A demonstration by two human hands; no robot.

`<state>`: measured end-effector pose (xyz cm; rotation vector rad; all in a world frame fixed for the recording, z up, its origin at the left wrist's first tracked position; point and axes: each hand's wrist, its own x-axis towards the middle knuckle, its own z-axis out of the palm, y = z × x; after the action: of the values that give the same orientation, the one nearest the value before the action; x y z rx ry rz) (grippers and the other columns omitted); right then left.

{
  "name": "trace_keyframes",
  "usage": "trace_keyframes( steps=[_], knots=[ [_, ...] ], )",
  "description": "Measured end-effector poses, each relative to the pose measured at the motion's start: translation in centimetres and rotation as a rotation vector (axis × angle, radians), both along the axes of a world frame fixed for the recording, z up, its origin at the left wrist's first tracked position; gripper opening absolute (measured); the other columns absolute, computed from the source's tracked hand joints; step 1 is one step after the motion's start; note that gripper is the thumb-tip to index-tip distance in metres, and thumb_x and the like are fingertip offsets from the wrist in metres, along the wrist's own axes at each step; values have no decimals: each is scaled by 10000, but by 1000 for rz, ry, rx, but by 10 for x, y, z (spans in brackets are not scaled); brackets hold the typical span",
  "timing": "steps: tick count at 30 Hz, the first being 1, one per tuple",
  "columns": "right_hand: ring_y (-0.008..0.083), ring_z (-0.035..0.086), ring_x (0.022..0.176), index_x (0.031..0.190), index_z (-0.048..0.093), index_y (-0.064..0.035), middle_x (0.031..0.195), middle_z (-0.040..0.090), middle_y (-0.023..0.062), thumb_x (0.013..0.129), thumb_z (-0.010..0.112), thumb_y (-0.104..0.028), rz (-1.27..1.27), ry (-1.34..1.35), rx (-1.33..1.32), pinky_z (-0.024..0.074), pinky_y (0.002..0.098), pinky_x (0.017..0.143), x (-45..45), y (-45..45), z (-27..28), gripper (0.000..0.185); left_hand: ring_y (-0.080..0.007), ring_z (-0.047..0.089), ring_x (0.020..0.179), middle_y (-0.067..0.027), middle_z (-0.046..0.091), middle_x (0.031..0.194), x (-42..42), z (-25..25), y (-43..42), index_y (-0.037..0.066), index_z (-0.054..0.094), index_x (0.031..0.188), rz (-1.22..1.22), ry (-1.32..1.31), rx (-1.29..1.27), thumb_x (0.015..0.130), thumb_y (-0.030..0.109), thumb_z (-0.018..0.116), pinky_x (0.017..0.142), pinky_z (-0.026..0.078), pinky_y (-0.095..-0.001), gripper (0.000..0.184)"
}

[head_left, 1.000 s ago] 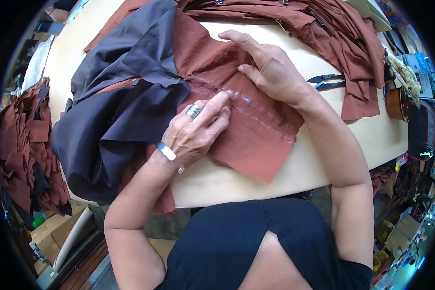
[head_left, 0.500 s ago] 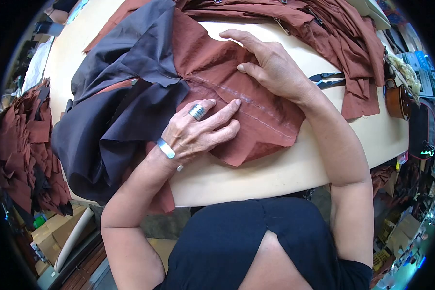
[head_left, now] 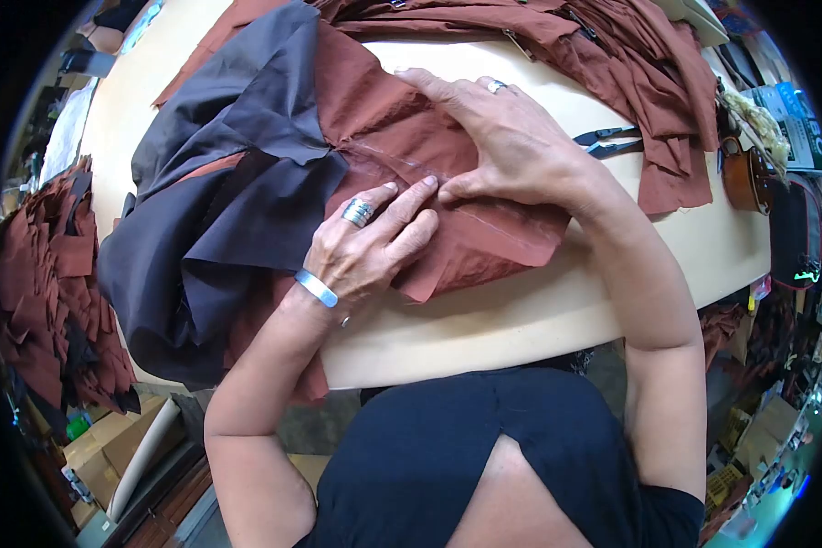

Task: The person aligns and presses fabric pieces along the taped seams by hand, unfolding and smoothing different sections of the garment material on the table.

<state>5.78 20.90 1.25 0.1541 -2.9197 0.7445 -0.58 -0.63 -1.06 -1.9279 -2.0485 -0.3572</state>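
Rust-brown fabric [head_left: 493,242] with a pale seam line lies on the cream table [head_left: 521,315], joined to dark navy cloth [head_left: 237,210] on its left. My left hand [head_left: 379,228], with rings and a silver bracelet, rests on the brown fabric, its fingers bent and slightly apart. On the right part of the same fabric lies my right hand [head_left: 511,142], thumb and index finger spread wide. The thumb tip is beside the left fingertips at the seam. Neither hand shows a fold gripped between its fingers.
More brown fabric with zippers [head_left: 648,82] is heaped along the far and right side. Dark-handled pliers [head_left: 612,142] lie beyond my right wrist. A brown round container [head_left: 744,178] stands at the right edge. Cut brown pieces [head_left: 55,283] hang at the left; cardboard boxes [head_left: 110,447] are below.
My right hand has moved down and left onto the seam, its thumb now near my left fingers. The lower edge of the brown fabric has drawn up and folded. The left fingers have drawn slightly back.
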Motion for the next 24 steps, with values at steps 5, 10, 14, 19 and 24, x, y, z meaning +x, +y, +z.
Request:
trace_keyframes(
  steps=[5, 10, 14, 19, 24],
  knots=[
    [299, 522, 1067, 1440, 220, -207, 1202, 523, 123, 593, 786, -320, 8, -21, 96, 381, 430, 925, 11, -2, 2, 1025, -219, 603, 937, 18, 572, 1250, 2, 9, 0, 168, 600, 966, -14, 8, -73, 740, 146, 558, 758, 530, -298, 230],
    [273, 421, 1219, 1447, 202, -205, 1316, 448, 90, 596, 785, -293, 22, -57, 78, 290, 458, 1024, 48, 10, 3, 1036, -225, 597, 932, 19, 561, 1264, 1, 10, 0, 170, 586, 968, -49, 51, -105, 738, 150, 551, 749, 530, -296, 234],
    [274, 379, 1270, 1452, 189, -209, 1379, 394, 93, 560, 794, -277, -1, -105, 104, 241, 459, 1058, 78, 23, 3, 1079, -227, 598, 917, 19, 572, 1248, 0, 11, 2, 170, 586, 959, -59, 64, -87, 739, 144, 545, 740, 532, -293, 226],
    [332, 452, 1176, 1434, 230, -129, 1274, 476, 163, 589, 759, -378, 29, -184, 193, 309, 442, 1006, 62, 21, 27, 1028, -246, 604, 935, -20, 574, 1221, -1, 9, -1, 149, 585, 986, -58, -10, -48, 756, 150, 532, 755, 529, -307, 236],
    [390, 579, 895, 1404, 280, -144, 974, 596, 213, 712, 717, -236, -67, -36, -90, 425, 452, 813, 5, 4, 18, 824, -301, 591, 974, -139, 576, 1067, -6, 13, -5, -12, 583, 1015, -26, -212, 95, 729, 76, 539, 828, 500, -363, 303]
  ],
)
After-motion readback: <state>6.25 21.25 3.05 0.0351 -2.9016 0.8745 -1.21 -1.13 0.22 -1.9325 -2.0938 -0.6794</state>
